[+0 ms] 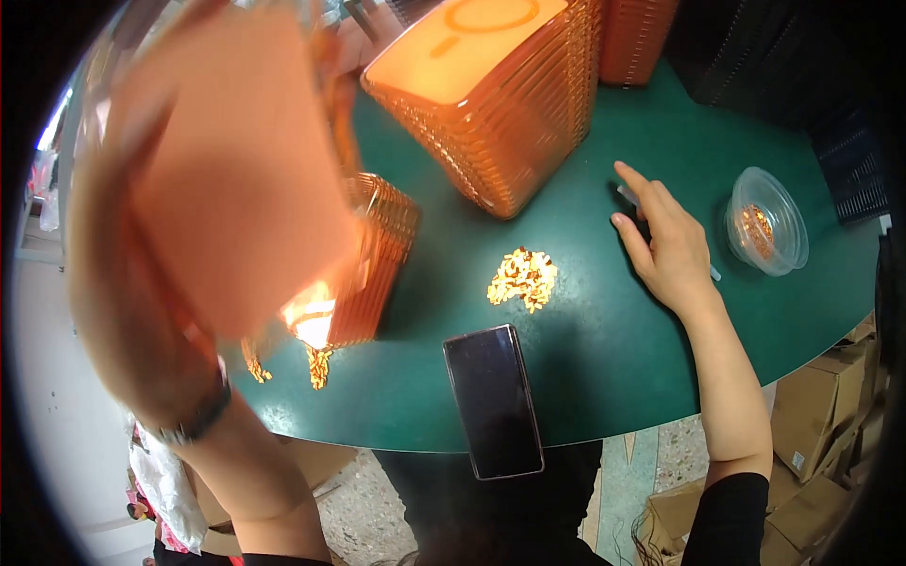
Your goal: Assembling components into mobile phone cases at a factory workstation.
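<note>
My left hand (142,283), blurred and wearing a dark wristband, is raised close to the camera at the left. It grips a flat orange phone case (236,170), also smeared by motion. Behind that stands a short stack of orange phone cases (377,274), partly hidden. My right hand (668,241) rests low over the green table, index finger and thumb apart. A thin pale pen-like tool (715,274) passes under its palm and seems held there; the other fingers are hidden. A pile of small shiny gold-orange pieces (524,279) lies between my hands.
A tall leaning stack of orange phone cases (519,123) stands at the back middle; dark stacks (764,66) stand back right. A clear round tub (788,236) holds gold pieces. A black phone (495,401) overhangs the green table's (604,377) front edge. Cardboard boxes (816,406) sit below right.
</note>
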A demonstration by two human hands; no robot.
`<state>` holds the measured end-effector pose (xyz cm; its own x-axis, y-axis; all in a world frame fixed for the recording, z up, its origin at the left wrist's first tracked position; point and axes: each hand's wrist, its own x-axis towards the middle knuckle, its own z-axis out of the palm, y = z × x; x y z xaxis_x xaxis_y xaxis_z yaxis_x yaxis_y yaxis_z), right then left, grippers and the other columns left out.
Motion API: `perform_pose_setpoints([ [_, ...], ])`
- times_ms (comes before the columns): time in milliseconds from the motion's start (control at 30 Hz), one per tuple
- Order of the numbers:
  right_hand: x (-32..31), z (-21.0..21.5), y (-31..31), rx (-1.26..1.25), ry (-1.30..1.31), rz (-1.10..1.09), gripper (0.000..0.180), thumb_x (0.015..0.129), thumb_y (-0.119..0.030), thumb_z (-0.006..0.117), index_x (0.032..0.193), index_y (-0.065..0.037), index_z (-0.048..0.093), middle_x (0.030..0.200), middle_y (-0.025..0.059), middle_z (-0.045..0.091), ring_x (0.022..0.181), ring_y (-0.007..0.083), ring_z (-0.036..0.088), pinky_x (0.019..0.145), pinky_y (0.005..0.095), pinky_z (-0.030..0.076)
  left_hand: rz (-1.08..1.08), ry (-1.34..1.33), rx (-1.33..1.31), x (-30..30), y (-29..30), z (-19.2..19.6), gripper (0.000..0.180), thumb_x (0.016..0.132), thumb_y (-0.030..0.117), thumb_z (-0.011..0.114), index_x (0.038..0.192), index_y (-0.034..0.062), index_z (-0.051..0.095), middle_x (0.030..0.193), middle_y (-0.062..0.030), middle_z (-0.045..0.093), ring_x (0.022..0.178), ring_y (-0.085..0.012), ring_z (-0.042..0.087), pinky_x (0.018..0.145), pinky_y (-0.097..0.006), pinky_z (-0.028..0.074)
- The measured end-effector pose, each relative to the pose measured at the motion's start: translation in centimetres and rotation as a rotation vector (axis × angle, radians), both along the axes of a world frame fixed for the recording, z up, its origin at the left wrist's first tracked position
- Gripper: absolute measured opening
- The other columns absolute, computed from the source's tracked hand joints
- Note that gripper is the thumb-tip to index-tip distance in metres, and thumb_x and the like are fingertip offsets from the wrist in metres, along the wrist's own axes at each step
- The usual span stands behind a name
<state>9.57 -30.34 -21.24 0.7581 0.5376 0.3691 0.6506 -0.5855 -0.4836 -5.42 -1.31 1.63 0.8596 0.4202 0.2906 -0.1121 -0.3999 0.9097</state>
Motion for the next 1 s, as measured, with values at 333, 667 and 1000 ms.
perform_pose_setpoints([
  [333, -5.7, 1.2, 3.5, 0.07, 0.009, 0.378, 0.02, 0.089, -0.006, 0.076, 0.109, -0.007, 0.075, 0.098, 0.0084, 0.066, 0.075, 0.0272, 0.07, 0.067, 0.0394, 0.058, 0.271, 0.381, -0.347, -19.1, -0.4, -16.4, 0.045, 0.112, 0.016, 0.059, 0.151, -0.0049, 0.05, 0.13, -0.0084, 0.07, 0.106, -0.0078, 0.061, 0.097, -0.025, 0.047],
  [667, -9.0, 2.1, 5.9, -0.19, -0.127, 0.407, 0.024, 0.084, -0.001, 0.077, 0.107, -0.006, 0.073, 0.097, 0.0074, 0.064, 0.084, 0.0266, 0.07, 0.068, 0.0398, 0.058, -0.064, 0.357, 0.108, -18.4, -0.1, -19.0, 0.017, 0.106, 0.004, 0.061, 0.123, 0.0005, 0.059, 0.084, -0.0115, 0.069, 0.067, -0.0238, 0.067, 0.065, -0.035, 0.052],
  [1000, -8.1, 2.9, 7.1, -0.192, 0.026, 0.343, 0.014, 0.089, 0.0, 0.075, 0.102, -0.005, 0.072, 0.098, 0.0095, 0.064, 0.089, 0.0311, 0.07, 0.074, 0.0429, 0.058, -0.079, 0.38, 0.519, -15.4, -0.3, -19.2, 0.007, 0.095, 0.01, 0.073, 0.102, 0.0092, 0.071, 0.085, -0.0066, 0.062, 0.079, -0.0274, 0.062, 0.071, -0.041, 0.047],
])
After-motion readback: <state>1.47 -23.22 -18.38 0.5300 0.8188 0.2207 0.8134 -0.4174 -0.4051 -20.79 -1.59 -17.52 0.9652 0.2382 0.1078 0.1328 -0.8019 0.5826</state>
